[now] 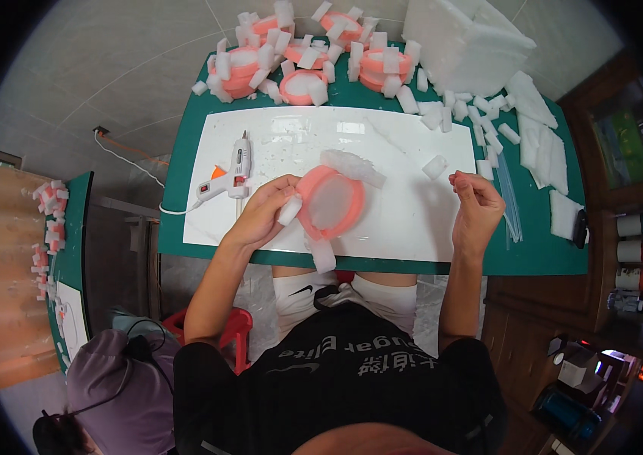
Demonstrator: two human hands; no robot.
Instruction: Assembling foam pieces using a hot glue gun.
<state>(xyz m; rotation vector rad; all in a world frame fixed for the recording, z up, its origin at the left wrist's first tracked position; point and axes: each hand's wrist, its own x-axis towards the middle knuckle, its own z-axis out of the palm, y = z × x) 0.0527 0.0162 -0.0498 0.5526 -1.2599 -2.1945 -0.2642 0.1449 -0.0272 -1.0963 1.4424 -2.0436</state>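
Note:
My left hand (262, 210) grips a pink ring-shaped piece (357, 203) by its left edge and holds it tilted over the white board. A pale round middle shows inside the ring. White foam strips stick out from its top and bottom, and a small foam block (290, 210) sits by my left fingers. Raised over the board's right edge, my right hand (479, 201) has its fingers curled together. Whatever they may hold is too small to make out. A white glue gun (236, 171) with an orange part lies on the board left of the ring.
Several pink rings with foam blocks (239, 72) stand along the green table's (541, 258) back edge. A large white foam box (465, 49) stands at the back right. Loose foam pieces (509, 134) and clear sticks (509, 201) lie on the right. Another person (120, 383) sits at lower left.

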